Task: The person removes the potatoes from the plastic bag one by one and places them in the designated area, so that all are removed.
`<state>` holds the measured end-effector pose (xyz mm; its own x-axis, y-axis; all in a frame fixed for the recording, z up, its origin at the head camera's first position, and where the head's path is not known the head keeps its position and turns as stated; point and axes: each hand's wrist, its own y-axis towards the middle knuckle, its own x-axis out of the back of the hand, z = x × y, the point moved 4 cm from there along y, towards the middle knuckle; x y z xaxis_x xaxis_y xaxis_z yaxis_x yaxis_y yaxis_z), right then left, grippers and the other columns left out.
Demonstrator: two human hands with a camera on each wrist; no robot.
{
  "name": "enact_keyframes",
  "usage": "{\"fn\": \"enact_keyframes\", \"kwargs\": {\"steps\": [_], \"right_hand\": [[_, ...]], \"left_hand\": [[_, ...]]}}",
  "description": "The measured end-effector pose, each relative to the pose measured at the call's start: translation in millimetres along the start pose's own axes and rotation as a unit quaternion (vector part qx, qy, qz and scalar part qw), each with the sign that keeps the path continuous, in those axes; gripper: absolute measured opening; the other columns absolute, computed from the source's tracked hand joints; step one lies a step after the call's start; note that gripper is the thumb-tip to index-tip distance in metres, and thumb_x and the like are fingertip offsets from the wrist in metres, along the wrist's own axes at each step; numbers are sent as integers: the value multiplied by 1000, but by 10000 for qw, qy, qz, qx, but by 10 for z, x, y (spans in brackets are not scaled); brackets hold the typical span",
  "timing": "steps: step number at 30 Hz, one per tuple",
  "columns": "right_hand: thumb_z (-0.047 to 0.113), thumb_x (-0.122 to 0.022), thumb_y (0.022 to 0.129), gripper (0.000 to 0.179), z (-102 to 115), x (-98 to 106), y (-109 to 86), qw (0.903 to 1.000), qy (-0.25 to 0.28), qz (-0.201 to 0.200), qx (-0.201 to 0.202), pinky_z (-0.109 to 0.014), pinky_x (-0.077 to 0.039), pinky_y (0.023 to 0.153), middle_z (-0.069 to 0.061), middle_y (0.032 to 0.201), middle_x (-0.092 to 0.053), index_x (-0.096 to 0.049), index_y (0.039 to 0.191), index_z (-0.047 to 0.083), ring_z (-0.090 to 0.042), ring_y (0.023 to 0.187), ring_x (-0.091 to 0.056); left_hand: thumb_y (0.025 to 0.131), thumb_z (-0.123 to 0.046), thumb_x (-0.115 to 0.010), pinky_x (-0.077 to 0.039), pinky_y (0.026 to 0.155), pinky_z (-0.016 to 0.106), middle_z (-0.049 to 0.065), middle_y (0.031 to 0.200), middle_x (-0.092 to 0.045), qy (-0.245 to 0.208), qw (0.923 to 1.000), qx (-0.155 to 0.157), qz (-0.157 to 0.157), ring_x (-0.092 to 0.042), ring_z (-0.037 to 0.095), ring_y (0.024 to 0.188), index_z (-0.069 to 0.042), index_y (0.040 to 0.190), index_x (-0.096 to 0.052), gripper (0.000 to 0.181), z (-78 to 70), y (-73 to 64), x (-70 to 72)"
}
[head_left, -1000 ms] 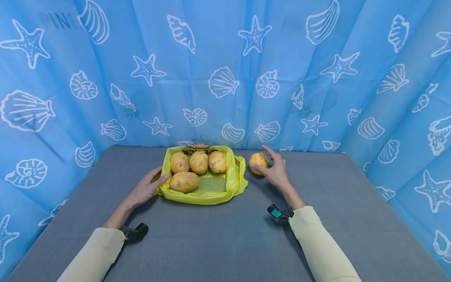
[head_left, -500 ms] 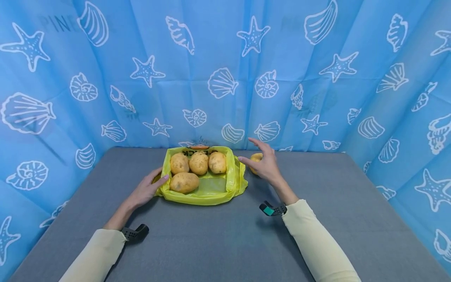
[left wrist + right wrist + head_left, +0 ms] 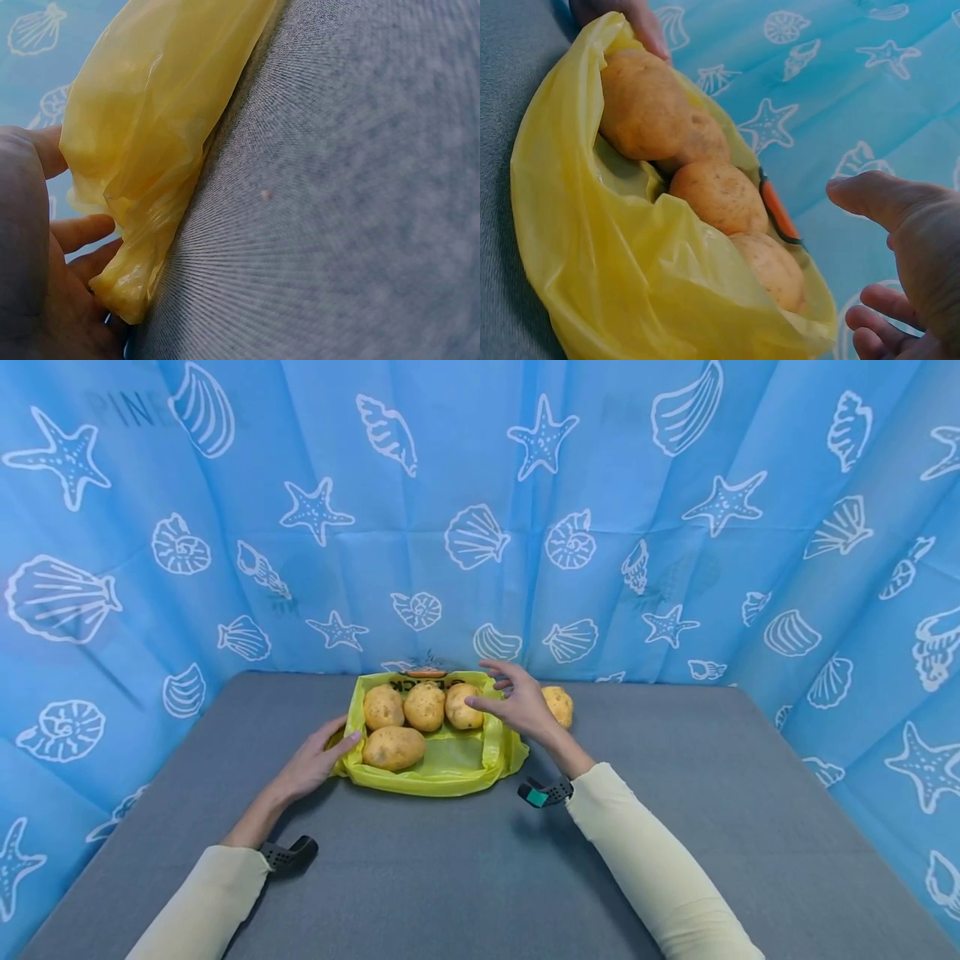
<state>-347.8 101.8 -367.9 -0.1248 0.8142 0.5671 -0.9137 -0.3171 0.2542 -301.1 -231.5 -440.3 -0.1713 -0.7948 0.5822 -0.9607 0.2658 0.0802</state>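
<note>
I saw the left hand point(image 3: 311, 764) resting, fingers loose, against the yellow bag point(image 3: 420, 783), probably to steady it around four potatoes point(image 3: 424, 707), while the right hand point(image 3: 527, 706), empty and fingers parted, hovered over its opposite side, near the lone potato point(image 3: 560, 705) outside.

Blue curtain point(image 3: 510, 585), printed white shells point(image 3: 476, 537) and starfish point(image 3: 543, 437), grey tabletop point(image 3: 427, 877).

The left arm point(image 3: 202, 897) and right arm point(image 3: 652, 860) reach forward, sleeved. The left hand point(image 3: 313, 762) has its thumb point(image 3: 344, 747) apart from its fingers point(image 3: 81, 232); the right hand point(image 3: 525, 703), thumb outstretched, holds its fingers loosely bent.
</note>
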Motion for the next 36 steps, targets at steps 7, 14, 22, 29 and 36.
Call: {"fn": "enact_keyframes", "kwargs": {"steps": [7, 14, 22, 29, 36], "right_hand": [[37, -79, 90, 68, -72, -138, 102, 9986, -15, 355, -381, -51, -53, 91, -16, 143, -52, -51, 149, 16, -35, 124, -54], [36, -80, 89, 69, -165, -229, 168, 9958, -208, 544, -699, -53, -52, 94, -14, 148, -48, -51, 150, 18, -37, 128, -50], [32, -79, 91, 70, -200, -298, 182, 9937, -593, 782, -543, -55, -46, 101, -16, 147, -51, -49, 151, 15, -38, 127, -51], [36, -79, 90, 74, -183, -338, 144, 9911, -847, 914, -458, -60, -25, 115, -15, 153, -46, -46, 154, 17, -39, 139, -40], [37, -82, 88, 76, -215, -357, 132, 9926, -809, 819, -400, -58, -30, 112, -12, 153, -48, -47, 153, 19, -36, 137, -41]], "left_hand": [[108, -41, -46, -19, 114, 69, 33, 158, -28, 0, 10000, 4, -22, -23, 51, 145, 3, 158, -28, 68, 4, 10, -5], [108, -39, -45, -20, 113, 69, 33, 157, -28, 9, 10000, -50, -26, -24, 51, 145, 4, 157, -28, 68, -6, 17, -4], [108, -39, -45, -18, 115, 69, 33, 158, -28, 4, 10000, -48, -35, -24, 50, 145, 4, 157, -28, 68, -11, 21, -1], [108, -41, -45, -17, 115, 69, 33, 158, -27, 21, 10000, 3, -24, -22, 51, 146, 4, 158, -27, 69, 5, 19, 2], [108, -40, -46, -18, 114, 69, 33, 158, -26, -25, 10000, 46, 17, -22, 51, 146, 4, 158, -26, 69, 7, 3, -9]]}}
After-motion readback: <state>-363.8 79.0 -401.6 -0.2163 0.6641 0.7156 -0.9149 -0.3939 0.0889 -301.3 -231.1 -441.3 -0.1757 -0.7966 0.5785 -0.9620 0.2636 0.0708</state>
